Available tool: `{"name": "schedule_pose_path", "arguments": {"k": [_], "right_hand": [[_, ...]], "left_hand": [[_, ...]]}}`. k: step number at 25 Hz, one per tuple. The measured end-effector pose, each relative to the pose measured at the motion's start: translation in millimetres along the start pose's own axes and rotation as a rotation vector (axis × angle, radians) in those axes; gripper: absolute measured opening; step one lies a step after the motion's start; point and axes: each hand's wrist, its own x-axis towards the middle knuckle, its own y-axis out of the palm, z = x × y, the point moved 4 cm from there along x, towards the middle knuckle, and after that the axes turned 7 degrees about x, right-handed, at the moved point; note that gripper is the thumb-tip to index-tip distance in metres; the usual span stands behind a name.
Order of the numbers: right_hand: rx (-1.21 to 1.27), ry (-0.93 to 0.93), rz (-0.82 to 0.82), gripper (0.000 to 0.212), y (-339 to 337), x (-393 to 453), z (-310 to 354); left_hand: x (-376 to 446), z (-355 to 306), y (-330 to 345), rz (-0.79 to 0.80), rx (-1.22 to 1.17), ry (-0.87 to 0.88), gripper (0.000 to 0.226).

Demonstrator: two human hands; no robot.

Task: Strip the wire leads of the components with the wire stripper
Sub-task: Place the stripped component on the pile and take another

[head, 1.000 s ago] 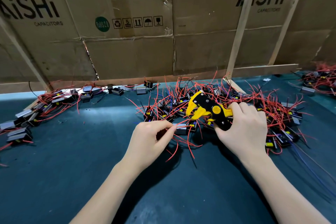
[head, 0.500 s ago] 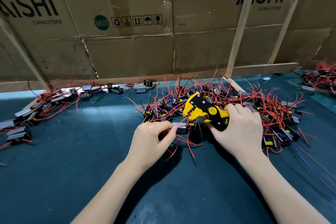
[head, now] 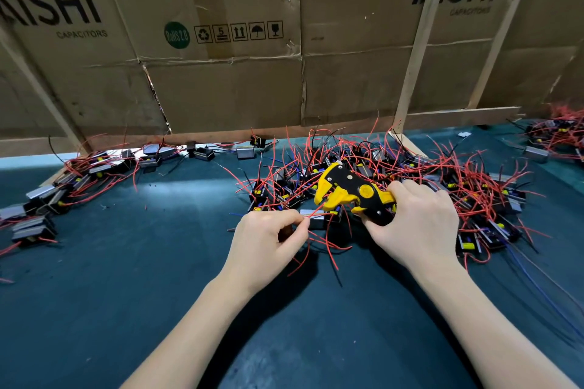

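A wall of flattened cardboard boxes (head: 221, 88) braced by wooden slats closes off the back of my dark green bench mat (head: 142, 294), so there is no room to push anything away from me. At far left a finished-looking heap of components (head: 63, 180) curves along the mat's edge, well apart from my hands, with bare mat between it and me.

My left hand (head: 268, 243) pinches a red lead (head: 313, 215) between thumb and forefinger, its free end aimed at the mouth of the wire stripper (head: 350, 196). Over the last second the stripper has drifted left and down toward that lead, and its yellow nose now sits just beside the wire tip; I judge the lead is about to be seated, not yet cut. My right hand (head: 417, 224) is wrapped round the stripper's handles, which look partly squeezed.

Behind and right of the tool lies the main tangle (head: 458, 186) of unstripped parts, its loose red wires brushing my right knuckles and apt to snag. Another pile (head: 556, 136) sits at far right. Open mat lies only toward me.
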Motion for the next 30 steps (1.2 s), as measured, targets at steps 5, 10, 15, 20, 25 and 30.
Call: {"name": "schedule_pose_path", "arguments": {"k": [5,10,15,20,25,30], "right_hand": [[-0.062,-0.068,-0.062,0.046,-2,-1,2],[-0.066,-0.103,-0.083,0.04,-3,0,3],[-0.009,-0.089,-0.023,0.049,-2,1,1],[-0.001,-0.044,-0.032,0.047,-1,0,1],[-0.084,-0.036,0.004,0.05,8,-3,-6],[-0.062,-0.043,-0.016,0.049,10,-2,-3]], "left_hand": [[1,-1,-1,0.022,0.013,-0.019,0.023],[0,0,-1,0.045,0.022,-0.022,0.026],[0,-1,0,0.068,0.022,-0.005,0.025],[1,2,-1,0.072,0.001,-0.028,0.025],[1,4,0,0.099,0.029,-0.036,0.025],[0,5,2,0.11,0.047,-0.06,0.027]]}}
